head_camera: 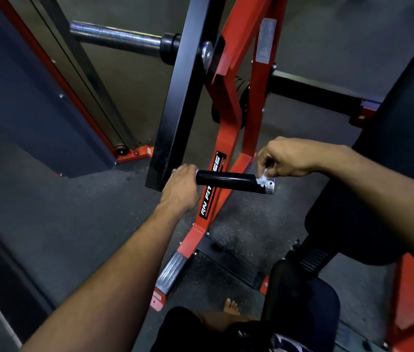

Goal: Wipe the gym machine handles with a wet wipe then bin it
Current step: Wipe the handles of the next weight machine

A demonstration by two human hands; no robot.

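Black, glossy handle [228, 180] lying roughly level across the middle, silver-capped at its right end, in front of the red frame [228, 138]. Left hand [181, 189] wrapped around the handle's left end; right hand [283, 158] pinching a small crumpled white wet wipe [263, 179] against the handle near the cap. Hands apart, one at each end, above the speckled dark floor [99, 212].

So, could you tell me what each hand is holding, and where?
Left hand grips the handle at its inner end; right hand pinches the wet wipe against its outer end.
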